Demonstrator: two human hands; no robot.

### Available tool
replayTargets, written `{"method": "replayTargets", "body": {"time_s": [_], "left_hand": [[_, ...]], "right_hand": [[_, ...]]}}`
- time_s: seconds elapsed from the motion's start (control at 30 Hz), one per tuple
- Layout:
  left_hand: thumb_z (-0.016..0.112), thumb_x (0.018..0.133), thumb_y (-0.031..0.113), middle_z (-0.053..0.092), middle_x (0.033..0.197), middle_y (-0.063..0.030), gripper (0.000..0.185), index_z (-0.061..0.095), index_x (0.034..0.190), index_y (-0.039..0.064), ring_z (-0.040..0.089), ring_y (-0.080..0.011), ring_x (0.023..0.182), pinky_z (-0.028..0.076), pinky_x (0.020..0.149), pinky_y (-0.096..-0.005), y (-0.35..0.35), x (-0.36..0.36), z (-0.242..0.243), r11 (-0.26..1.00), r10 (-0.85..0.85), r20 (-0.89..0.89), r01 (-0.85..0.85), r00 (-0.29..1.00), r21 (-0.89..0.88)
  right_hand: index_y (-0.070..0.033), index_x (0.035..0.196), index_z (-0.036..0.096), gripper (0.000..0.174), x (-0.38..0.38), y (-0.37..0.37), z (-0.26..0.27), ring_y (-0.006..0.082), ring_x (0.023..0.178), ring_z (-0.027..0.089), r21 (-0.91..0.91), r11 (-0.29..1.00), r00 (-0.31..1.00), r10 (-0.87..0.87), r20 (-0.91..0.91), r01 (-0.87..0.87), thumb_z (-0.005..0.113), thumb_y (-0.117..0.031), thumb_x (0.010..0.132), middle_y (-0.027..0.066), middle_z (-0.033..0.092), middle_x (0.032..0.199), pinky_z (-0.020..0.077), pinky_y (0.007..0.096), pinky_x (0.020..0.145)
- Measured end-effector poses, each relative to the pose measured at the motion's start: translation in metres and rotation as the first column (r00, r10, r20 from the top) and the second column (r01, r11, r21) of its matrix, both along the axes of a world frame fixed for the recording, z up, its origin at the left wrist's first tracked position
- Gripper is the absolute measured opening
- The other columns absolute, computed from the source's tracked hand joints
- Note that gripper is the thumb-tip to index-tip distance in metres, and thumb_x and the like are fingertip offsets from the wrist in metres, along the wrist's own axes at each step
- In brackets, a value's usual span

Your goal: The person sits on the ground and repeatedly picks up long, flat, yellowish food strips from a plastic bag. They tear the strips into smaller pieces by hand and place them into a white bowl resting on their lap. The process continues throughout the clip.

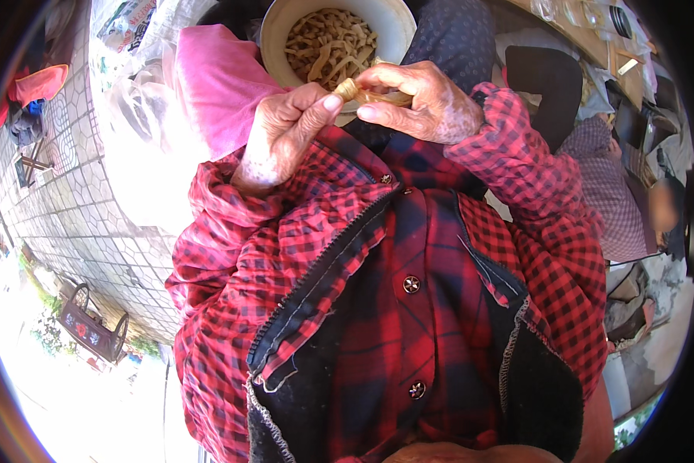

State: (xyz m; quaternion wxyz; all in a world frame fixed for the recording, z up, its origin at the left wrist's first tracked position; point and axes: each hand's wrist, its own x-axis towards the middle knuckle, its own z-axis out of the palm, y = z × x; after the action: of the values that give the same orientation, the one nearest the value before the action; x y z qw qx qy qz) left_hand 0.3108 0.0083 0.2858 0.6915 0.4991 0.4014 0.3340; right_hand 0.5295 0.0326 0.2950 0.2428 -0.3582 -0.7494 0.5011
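Observation:
A glossy yellowish-brown strip (381, 99) is stretched between my two hands above my lap. My left hand (286, 130) pinches its thick, coiled end between thumb and forefinger. Around the other part curl the thumb and fingers of my right hand (422, 101), and some of the strip is hidden behind them. Just beyond my hands, a pale round basin (273, 43) holds many short tan pieces (332, 46) that look like dried or pickled vegetable strips; I cannot tell exactly what they are.
Pink cloth (225, 87) covers my left leg, beside a large translucent plastic bag (144, 139). At right sits another person in a checked garment (604, 197). A wooden table (584, 43) bears glass jars (581, 13). A wheeled cart (95, 327) stands on the paving (115, 243).

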Motion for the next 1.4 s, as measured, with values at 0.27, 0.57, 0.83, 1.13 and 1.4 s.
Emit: {"method": "replayTargets", "body": {"time_s": [0.27,0.57,0.83,1.13,1.4], "left_hand": [[0.05,0.096,0.015,0.049,0.064,0.0005,0.024,0.058,0.08,0.0,0.041,-0.007,0.056,0.035,0.052,-0.0243,-0.006,0.01,0.01,0.988,-0.066,-0.144,0.085,0.987,0.131],[0.054,0.093,0.011,0.048,0.056,-0.0035,0.024,0.054,0.071,-0.001,0.041,-0.0106,0.046,0.034,0.045,-0.0273,-0.012,0.013,0.012,0.907,0.022,-0.121,0.031,0.992,0.419],[0.048,0.094,0.021,0.044,0.051,-0.0066,0.036,0.05,0.064,0.002,0.04,-0.0127,0.041,0.035,0.04,-0.0237,-0.016,0.0,0.025,0.928,0.219,0.307,-0.1,0.926,-0.359],[0.047,0.095,0.021,0.036,0.049,-0.0019,0.036,0.042,0.062,0.006,0.03,-0.01,0.039,0.031,0.033,-0.0224,-0.026,-0.003,0.038,0.826,0.391,0.427,-0.105,0.816,-0.554],[0.046,0.095,0.022,0.037,0.049,-0.0022,0.034,0.042,0.064,0.008,0.033,-0.0114,0.038,0.033,0.032,-0.0234,-0.024,-0.005,0.027,0.93,0.278,0.34,-0.164,0.898,-0.328]], "right_hand": [[0.0,0.095,0.058,0.018,-0.007,-0.008,-0.008,0.0197,0.067,0.064,-0.012,1.0,1.0,-0.001,-0.03,0.001,0.063,-0.014,0.083,0.009,0.063,0.075,0.0485,0.0301,0.06],[-0.001,0.086,0.057,0.013,-0.002,-0.02,-0.013,0.0272,0.053,0.057,0.218,0.976,1.0,0.019,0.008,-0.021,0.06,-0.006,0.075,0.0095,0.056,0.066,0.044,0.0332,0.048],[-0.002,0.087,0.058,0.013,-0.011,-0.008,-0.005,0.0311,0.055,0.056,0.186,0.982,0.994,0.054,-0.096,-0.035,0.057,-0.015,0.088,0.0134,0.054,0.063,0.0427,0.0368,0.049],[0.002,0.086,0.058,0.007,-0.004,-0.002,0.014,0.0279,0.057,0.057,0.346,0.931,0.982,0.161,-0.094,-0.12,0.057,-0.005,0.087,0.0115,0.056,0.07,0.042,0.0367,0.049],[0.002,0.087,0.059,0.009,-0.005,-0.009,0.005,0.0246,0.055,0.058,0.491,0.87,0.995,0.083,-0.049,-0.048,0.062,-0.005,0.083,0.0092,0.06,0.071,0.0438,0.0344,0.046]]}}
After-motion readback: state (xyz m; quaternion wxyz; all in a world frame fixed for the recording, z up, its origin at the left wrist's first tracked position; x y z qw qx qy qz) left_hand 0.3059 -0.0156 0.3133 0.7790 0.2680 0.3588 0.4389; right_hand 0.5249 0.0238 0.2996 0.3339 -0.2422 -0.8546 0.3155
